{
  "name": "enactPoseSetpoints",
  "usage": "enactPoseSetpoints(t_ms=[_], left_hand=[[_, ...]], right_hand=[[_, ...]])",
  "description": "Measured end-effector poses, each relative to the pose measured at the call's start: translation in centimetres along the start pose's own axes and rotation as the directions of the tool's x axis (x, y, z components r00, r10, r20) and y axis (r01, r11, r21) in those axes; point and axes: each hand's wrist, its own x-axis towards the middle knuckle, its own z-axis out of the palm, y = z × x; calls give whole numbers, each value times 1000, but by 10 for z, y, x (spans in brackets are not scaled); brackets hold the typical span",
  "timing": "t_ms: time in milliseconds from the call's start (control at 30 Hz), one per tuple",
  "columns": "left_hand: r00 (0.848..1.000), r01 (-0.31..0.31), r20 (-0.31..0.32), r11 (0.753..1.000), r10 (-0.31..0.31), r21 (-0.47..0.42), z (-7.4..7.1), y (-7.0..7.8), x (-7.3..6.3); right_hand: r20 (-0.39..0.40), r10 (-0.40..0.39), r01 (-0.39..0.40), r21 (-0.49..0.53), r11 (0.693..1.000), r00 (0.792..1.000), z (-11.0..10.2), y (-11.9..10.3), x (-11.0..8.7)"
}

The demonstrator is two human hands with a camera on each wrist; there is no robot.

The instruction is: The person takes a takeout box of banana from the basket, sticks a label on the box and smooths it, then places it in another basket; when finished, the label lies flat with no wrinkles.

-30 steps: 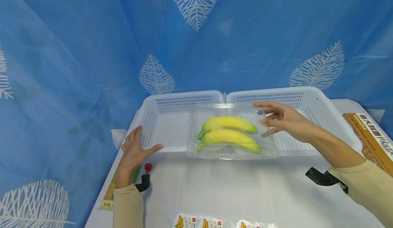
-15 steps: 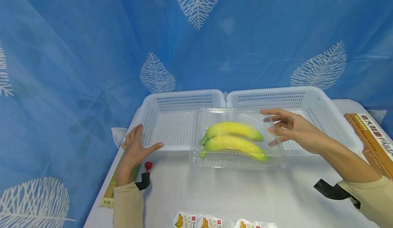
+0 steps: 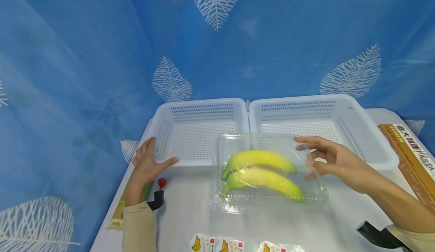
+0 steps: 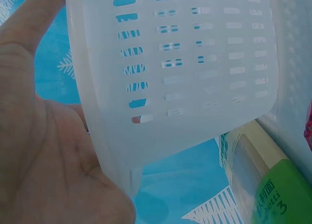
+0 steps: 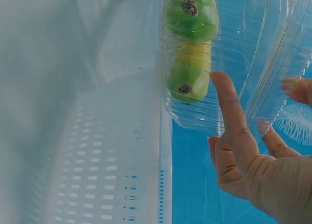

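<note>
My right hand (image 3: 343, 165) pinches the right edge of a clear plastic clamshell box (image 3: 234, 142), fingers and thumb at its rim. Two yellow bananas (image 3: 265, 182) with green ends lie side by side inside it. The box is tilted above the table and overlaps the front edges of both baskets in the head view. In the right wrist view the banana tips (image 5: 192, 17) show through the clear wall. My left hand (image 3: 146, 169) spans the front left corner of the left white basket (image 4: 185, 121), its thumb stretched along the front rim and its fingers along the side.
A right white basket (image 3: 299, 106) stands beside the left one. A brown pasta box (image 3: 404, 150) lies at the far right. By my left wrist are a green spaghetti packet (image 4: 278, 199) and a small red round thing (image 3: 162, 183). Several banana stickers (image 3: 204, 243) lie along the front.
My right hand has brought the box of bananas nearer to me and slightly right, away from over the baskets. The left hand has stayed at the basket corner.
</note>
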Motion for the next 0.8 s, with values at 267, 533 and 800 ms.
enactPoseSetpoints(t_ms=[267, 533, 800], left_hand=[[1000, 4, -1, 1000, -4, 3, -1, 2, -2], [1000, 15, 3, 1000, -15, 0, -1, 3, -3], [1000, 12, -3, 1000, -12, 2, 0, 4, -4]], right_hand=[[31, -68, 66, 62, 996, 997, 5, 8, -21], [67, -108, 99, 121, 988, 992, 15, 19, -41], [42, -103, 98, 111, 989, 994, 34, 37, -51]])
